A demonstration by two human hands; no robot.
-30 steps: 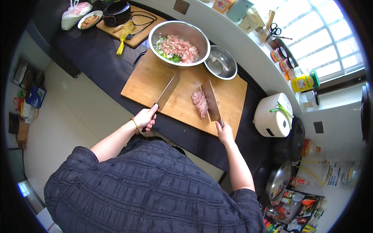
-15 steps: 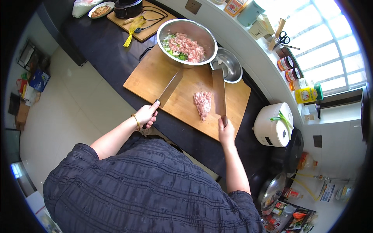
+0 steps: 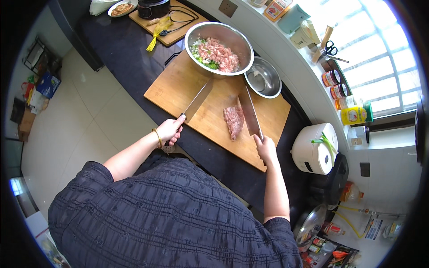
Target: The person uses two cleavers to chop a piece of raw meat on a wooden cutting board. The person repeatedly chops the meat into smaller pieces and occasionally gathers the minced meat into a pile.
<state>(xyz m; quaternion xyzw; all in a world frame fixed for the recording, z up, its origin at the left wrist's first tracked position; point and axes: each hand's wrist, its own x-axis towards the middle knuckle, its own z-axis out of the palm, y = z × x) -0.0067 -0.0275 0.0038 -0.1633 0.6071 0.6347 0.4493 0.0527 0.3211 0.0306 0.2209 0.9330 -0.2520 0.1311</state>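
Note:
My left hand (image 3: pixel 171 130) is closed round the handle of a kitchen knife (image 3: pixel 199 101), its broad blade over the left part of a wooden cutting board (image 3: pixel 167 87). Another cleaver (image 3: pixel 251 115) is gripped in my right hand (image 3: pixel 266 148). Its blade stands close beside the right edge of a flattened heap of minced meat (image 3: pixel 233 122) on the board. At the board's far edge sits a large steel bowl (image 3: pixel 248 50) with minced meat and chopped green and white vegetables. A smaller steel bowl (image 3: pixel 271 81) stands to its right, with some pale bits inside.
On the right of the dark counter (image 3: pixel 120 67) stands a white rice cooker (image 3: pixel 308 149) with green onion (image 3: pixel 327 145) on its lid. Far left are a second board (image 3: pixel 174 38), a black appliance (image 3: pixel 153 9) and a plate of flatbread (image 3: pixel 121 9). Jars (image 3: pixel 338 91) line the windowsill.
The cleaver in my right hand has tilted, its tip swinging left toward the meat, and that hand has shifted slightly right and down. My left hand and its knife stay nearly still.

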